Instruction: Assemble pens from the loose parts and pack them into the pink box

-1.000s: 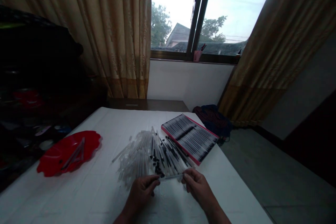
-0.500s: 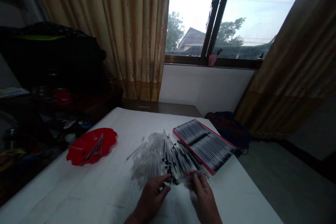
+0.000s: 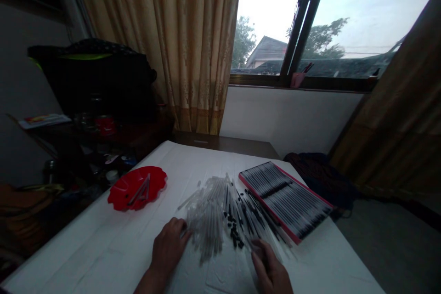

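Note:
Clear plastic pen tubes (image 3: 210,211) lie in a loose pile in the middle of the table. My left hand (image 3: 170,241) is at the pile's left edge, fingers bent toward the thumb; what lies between them is hidden. Small black caps (image 3: 234,232) are scattered right of the tubes, beside thin black-ended refills (image 3: 250,211). My right hand (image 3: 270,264) is closed near the caps, fingers curled around what looks like a clear pen tube (image 3: 247,240), blurred and partly hidden.
A red-edged tray (image 3: 285,200) with rows of black-ended clear pens lies at right. On the left, a red scalloped plate (image 3: 120,188) carries a few tubes. All rest on the white-covered table (image 3: 113,248). A dark cluttered stand (image 3: 138,135) is beyond its left edge.
My left hand has moved left, from the black caps to the outer edge of the tube pile. My right hand has drawn slightly nearer to me. The view has turned a little left.

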Motion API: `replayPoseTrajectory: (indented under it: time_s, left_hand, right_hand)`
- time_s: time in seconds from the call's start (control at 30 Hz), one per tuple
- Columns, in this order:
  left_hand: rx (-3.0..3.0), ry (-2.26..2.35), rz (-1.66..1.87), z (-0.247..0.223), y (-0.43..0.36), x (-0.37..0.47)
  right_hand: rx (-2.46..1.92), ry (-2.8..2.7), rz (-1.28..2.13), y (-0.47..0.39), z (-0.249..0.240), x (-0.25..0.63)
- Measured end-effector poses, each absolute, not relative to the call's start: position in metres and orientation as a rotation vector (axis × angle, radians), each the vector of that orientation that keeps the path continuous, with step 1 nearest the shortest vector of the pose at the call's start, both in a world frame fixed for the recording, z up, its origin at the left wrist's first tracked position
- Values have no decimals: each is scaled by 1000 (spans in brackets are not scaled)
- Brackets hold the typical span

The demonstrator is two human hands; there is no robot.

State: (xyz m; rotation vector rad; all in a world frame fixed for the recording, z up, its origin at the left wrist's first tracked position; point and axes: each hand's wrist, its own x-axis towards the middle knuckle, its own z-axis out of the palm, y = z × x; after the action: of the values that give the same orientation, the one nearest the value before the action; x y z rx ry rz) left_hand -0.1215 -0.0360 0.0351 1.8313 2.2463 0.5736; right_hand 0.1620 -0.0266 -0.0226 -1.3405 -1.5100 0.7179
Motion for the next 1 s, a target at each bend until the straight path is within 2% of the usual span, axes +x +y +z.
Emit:
replayPoseTrajectory:
  time_s: [0.3, 0.53, 1.0]
  left_hand:
    - [1659, 2083, 730, 27, -34, -146]
    - [1431, 1621, 1108, 12, -48, -131]
    - [1719, 1587, 1029, 15, -46, -113]
  right_hand:
    - [-1086, -1944, 510, -22, -26, 123]
    - [-1033, -2084, 420, -21, -9, 100]
    - [-1135, -2213, 338, -28, 12, 99]
